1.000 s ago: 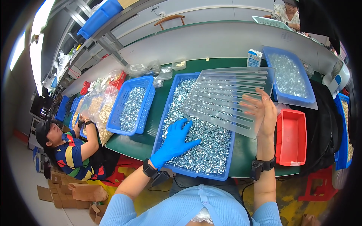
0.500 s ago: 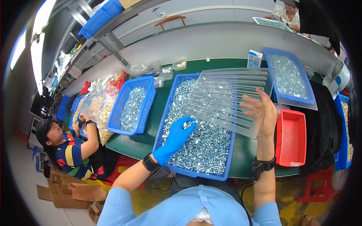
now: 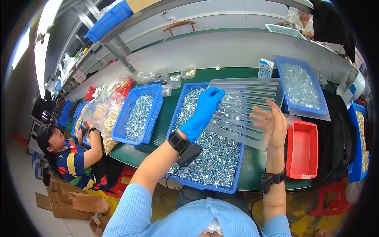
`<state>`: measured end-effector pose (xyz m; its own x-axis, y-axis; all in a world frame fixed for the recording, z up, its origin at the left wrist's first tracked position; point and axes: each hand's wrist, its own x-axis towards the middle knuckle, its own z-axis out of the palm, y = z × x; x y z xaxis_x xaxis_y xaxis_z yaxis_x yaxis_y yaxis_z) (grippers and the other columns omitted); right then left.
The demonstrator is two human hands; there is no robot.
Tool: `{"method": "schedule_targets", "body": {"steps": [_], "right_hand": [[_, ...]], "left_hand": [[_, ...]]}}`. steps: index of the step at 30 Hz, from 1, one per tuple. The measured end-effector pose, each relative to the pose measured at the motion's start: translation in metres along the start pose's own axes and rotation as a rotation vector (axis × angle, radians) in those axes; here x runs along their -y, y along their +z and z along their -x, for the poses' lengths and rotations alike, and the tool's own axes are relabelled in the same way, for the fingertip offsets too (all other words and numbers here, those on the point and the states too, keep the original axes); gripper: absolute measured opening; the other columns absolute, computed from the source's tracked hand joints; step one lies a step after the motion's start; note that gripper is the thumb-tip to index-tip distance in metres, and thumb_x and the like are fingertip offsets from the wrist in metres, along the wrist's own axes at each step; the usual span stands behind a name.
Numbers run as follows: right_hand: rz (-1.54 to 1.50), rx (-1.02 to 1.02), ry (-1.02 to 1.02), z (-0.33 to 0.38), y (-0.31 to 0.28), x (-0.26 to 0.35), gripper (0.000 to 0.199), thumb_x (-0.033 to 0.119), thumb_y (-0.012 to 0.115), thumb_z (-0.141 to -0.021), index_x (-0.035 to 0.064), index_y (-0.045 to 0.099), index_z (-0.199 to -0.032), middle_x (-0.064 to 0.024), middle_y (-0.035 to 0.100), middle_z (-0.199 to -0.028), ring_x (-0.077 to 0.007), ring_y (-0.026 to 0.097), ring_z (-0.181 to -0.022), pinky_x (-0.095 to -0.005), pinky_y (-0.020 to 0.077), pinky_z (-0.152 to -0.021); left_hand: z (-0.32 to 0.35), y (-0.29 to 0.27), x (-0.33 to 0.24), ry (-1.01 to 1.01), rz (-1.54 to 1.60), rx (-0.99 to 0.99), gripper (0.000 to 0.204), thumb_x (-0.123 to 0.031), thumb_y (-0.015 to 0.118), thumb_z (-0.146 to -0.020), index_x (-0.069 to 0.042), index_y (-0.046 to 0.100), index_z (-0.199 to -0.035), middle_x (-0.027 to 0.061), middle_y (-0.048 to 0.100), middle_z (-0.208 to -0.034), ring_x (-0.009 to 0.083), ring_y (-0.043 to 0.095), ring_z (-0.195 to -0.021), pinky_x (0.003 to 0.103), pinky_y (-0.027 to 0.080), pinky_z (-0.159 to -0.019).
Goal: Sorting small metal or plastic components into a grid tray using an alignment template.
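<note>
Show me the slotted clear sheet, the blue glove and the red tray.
Slotted clear sheet (image 3: pixel 244 104): head view, near its middle.
Blue glove (image 3: pixel 201 113): head view, its back.
Red tray (image 3: pixel 302 150): head view, its inner floor.

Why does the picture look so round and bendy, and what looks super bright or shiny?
In the head view, the wide fisheye lens makes the grey partition curve, with black around the rim; in the same view, the lamps at upper left are washed-out white, and the small metal pieces glint under the see-through slotted sheet and around it.
</note>
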<state>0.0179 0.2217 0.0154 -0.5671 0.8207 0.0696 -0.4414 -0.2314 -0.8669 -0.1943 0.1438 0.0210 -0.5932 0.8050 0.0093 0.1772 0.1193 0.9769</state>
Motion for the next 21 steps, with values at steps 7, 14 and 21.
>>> {"method": "schedule_targets", "body": {"steps": [7, 14, 21], "right_hand": [[-0.002, 0.002, 0.001, 0.000, 0.002, 0.000, 0.052, 0.039, 0.046, -0.090, 0.0008, 0.043, -0.124, -0.0216, 0.062, -0.101, -0.0277, 0.065, -0.084, -0.0293, 0.0475, -0.065], [-0.026, 0.001, -0.002, -0.001, -0.001, -0.001, 0.049, 0.037, 0.046, -0.090, 0.0008, 0.043, -0.124, -0.0222, 0.062, -0.101, -0.0283, 0.065, -0.083, -0.0298, 0.0490, -0.064], [-0.063, 0.002, -0.006, -0.003, -0.002, -0.002, 0.046, 0.032, 0.046, -0.091, -0.0003, 0.042, -0.124, -0.0234, 0.061, -0.101, -0.0286, 0.065, -0.082, -0.0307, 0.0520, -0.062]], "left_hand": [[-0.012, 0.024, 0.005, -0.082, 0.635, -0.074, 0.024, -0.030, 0.055, -0.090, -0.007, 0.060, -0.084, 0.0028, 0.057, -0.075, 0.0165, 0.058, -0.070, 0.029, 0.049, -0.064], [-0.009, 0.033, -0.020, -0.014, 0.792, 0.017, 0.038, -0.036, 0.051, -0.091, -0.006, 0.056, -0.069, 0.0079, 0.058, -0.075, 0.0208, 0.060, -0.079, 0.032, 0.050, -0.072], [-0.008, 0.010, -0.009, 0.019, 0.569, 0.160, 0.049, -0.041, 0.042, -0.094, -0.007, 0.054, -0.061, 0.0156, 0.062, -0.096, 0.0242, 0.059, -0.095, 0.036, 0.044, -0.088]]}}
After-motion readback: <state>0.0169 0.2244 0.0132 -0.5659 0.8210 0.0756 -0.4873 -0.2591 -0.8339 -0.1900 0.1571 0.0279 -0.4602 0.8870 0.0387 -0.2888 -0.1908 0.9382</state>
